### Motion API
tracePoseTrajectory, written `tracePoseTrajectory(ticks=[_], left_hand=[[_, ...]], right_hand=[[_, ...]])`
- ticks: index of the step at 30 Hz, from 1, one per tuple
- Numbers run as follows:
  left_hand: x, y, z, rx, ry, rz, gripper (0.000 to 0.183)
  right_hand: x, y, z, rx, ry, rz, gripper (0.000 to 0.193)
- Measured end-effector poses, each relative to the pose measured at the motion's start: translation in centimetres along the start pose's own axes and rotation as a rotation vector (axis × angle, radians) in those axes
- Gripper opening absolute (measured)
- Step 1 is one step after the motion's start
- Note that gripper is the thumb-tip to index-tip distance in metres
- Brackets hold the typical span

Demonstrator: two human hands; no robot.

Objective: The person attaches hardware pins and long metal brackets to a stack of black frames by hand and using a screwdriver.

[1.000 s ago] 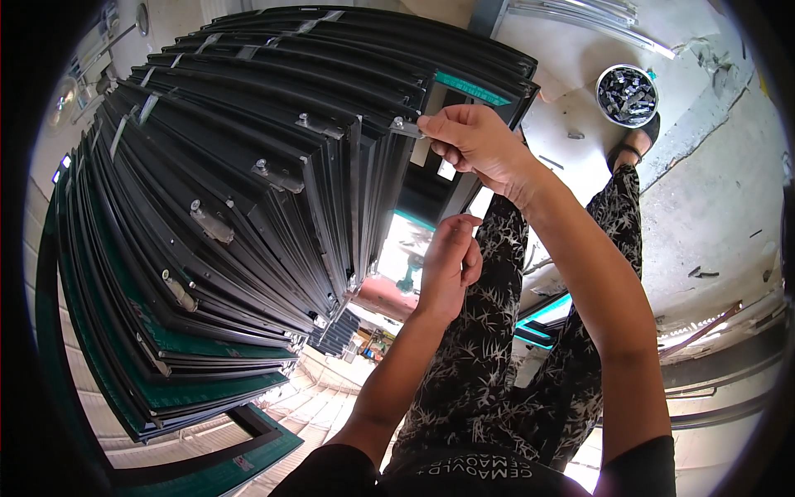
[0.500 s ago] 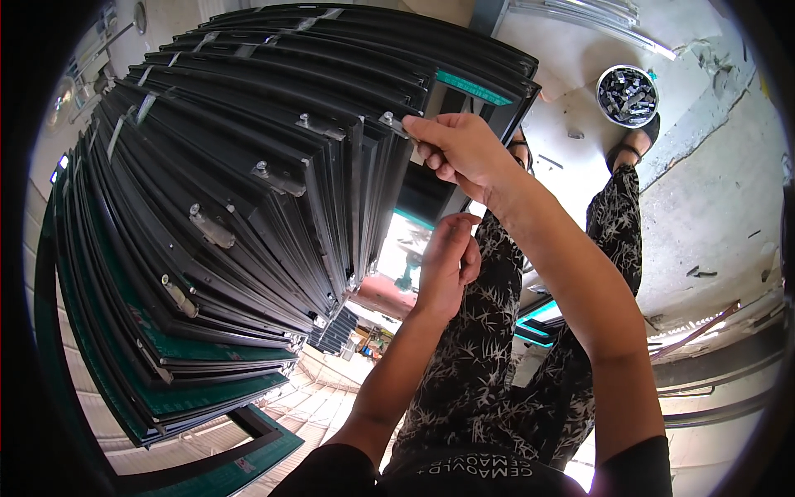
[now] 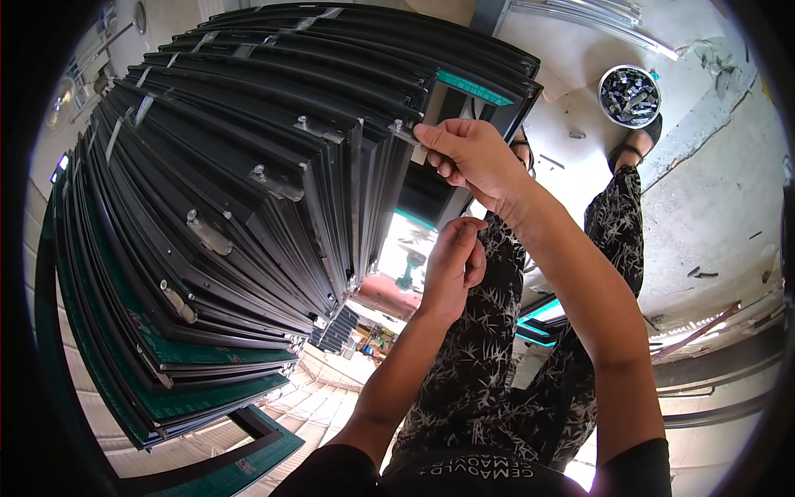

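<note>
Between the thumb and fingers of my right hand [image 3: 470,156] is a small metal bracket with a screw [image 3: 403,129], at the corner of a black frame. Below it, my left hand [image 3: 455,263] is closed, fingers curled toward the thumb; whatever it may hold cannot be made out. A thick stack of black frames [image 3: 224,166] fills the left side. Similar metal brackets lie on the frame corners, among them one [image 3: 319,128] left of my right hand, another [image 3: 277,182] lower down and a third [image 3: 209,233] farther left.
A round bowl of small dark metal pieces [image 3: 607,116] stands on the pale floor [image 3: 704,199] at the upper right, beside my foot. Long silver profiles [image 3: 596,25] lie at the top. Green film covers some frames [image 3: 195,351] at the lower left.
My right hand has shifted slightly right and down, the bracket moving with it away from the frame corner. My left hand has barely moved.
</note>
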State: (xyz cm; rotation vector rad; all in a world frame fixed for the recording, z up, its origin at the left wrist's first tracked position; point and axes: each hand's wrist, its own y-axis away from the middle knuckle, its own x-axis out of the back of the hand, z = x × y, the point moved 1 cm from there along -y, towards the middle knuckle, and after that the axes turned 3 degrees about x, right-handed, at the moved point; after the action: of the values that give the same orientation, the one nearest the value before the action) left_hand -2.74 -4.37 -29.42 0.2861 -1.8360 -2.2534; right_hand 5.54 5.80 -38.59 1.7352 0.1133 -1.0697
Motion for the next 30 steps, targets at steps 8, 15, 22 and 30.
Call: tracePoseTrajectory(ticks=[8,15,22,30], left_hand=[[0.0,-0.2,0.0,0.001,0.015,0.017,0.02],[0.2,-0.1,0.4,-0.023,-0.011,0.006,0.022],[0.3,-0.7,1.8,-0.123,0.156,-0.035,0.03],[-0.3,-0.7,4.5,-0.173,0.182,-0.075,0.038]], right_hand=[[-1.9,-0.7,-0.8,0.027,0.114,0.099,0.028],[-1.8,0.9,-2.1,-0.111,0.126,0.201,0.032],[-1.0,0.5,-0.8,0.152,0.246,0.065,0.023],[2.0,5.5,-1.9,0.361,0.519,0.26,0.016]])
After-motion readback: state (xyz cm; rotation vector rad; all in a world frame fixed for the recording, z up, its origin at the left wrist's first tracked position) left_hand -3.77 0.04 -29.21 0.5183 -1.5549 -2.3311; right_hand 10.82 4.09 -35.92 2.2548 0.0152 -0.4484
